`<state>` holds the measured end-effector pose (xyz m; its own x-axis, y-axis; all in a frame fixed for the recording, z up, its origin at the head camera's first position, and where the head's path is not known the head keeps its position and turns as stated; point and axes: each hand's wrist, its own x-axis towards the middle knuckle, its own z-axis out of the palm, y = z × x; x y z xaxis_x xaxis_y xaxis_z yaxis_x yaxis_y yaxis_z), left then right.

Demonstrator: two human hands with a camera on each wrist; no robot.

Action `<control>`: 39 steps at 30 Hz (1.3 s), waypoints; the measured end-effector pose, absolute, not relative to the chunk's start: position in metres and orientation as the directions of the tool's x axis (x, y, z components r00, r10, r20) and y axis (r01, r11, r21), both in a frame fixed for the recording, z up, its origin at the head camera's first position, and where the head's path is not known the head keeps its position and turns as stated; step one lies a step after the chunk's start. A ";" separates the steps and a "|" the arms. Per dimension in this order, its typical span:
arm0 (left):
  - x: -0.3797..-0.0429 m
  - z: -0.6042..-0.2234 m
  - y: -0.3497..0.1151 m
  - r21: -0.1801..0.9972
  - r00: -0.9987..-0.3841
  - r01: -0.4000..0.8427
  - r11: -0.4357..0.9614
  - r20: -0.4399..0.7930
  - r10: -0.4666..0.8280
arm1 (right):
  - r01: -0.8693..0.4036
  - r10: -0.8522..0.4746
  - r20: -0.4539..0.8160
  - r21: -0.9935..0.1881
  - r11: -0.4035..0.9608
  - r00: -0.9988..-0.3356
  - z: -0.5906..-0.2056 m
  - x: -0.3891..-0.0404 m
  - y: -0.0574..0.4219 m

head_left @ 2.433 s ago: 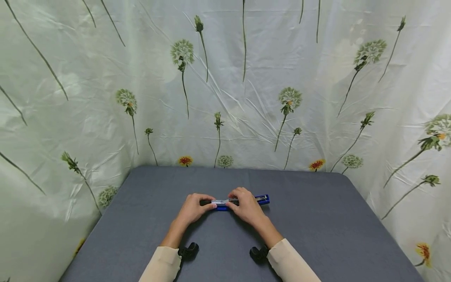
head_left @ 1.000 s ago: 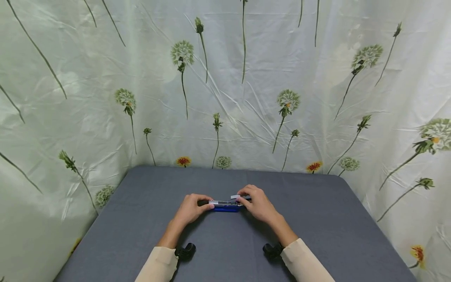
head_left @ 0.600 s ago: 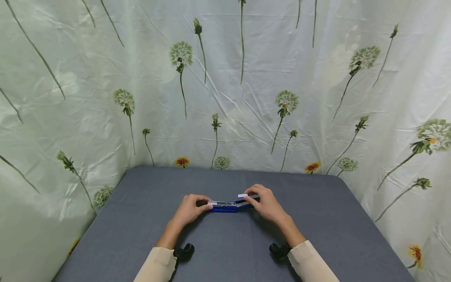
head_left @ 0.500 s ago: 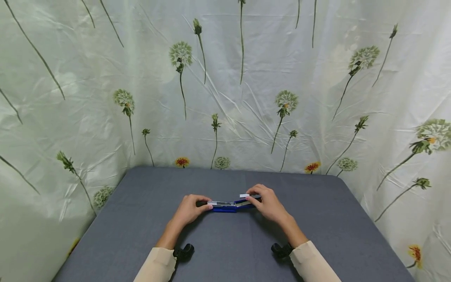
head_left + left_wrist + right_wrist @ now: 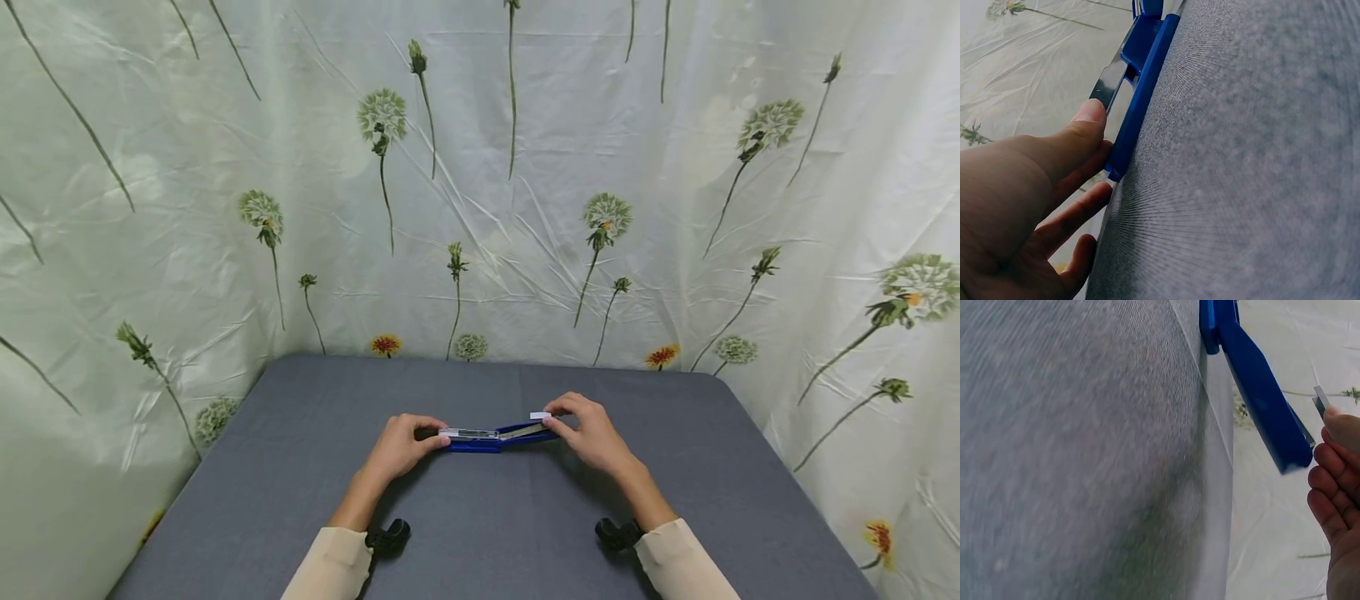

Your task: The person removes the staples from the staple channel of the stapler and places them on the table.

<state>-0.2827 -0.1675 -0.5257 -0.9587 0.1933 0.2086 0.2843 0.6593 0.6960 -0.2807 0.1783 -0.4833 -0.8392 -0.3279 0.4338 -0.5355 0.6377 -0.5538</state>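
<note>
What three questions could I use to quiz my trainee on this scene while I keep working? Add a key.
1. Open question: what does the right hand pinch?
2. True or false: the blue stapler is closed.
3. Fill in: the thumb of the left hand lies on the stapler's metal ____.

Key
1. A short strip of staples.
2. False; its cover stands open.
3. Magazine.
</note>
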 end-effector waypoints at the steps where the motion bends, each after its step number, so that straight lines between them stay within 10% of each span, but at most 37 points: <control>1: -0.283 -0.526 -0.168 0.694 -0.959 0.283 0.662 0.208 0.193 | -0.532 -0.324 0.433 -0.556 0.639 -0.841 -0.484 -0.280 0.181; 39: -0.283 -0.525 -0.167 0.704 -0.963 0.269 0.658 0.191 0.190 | -0.464 -0.246 0.427 -0.538 0.704 -0.870 -0.507 -0.272 0.252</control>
<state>-0.2828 -0.1669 -0.5253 -0.9632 0.1897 0.1906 0.2688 0.6578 0.7036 -0.2720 0.2516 -0.5070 -0.8699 -0.2462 0.4274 -0.4635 0.7042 -0.5378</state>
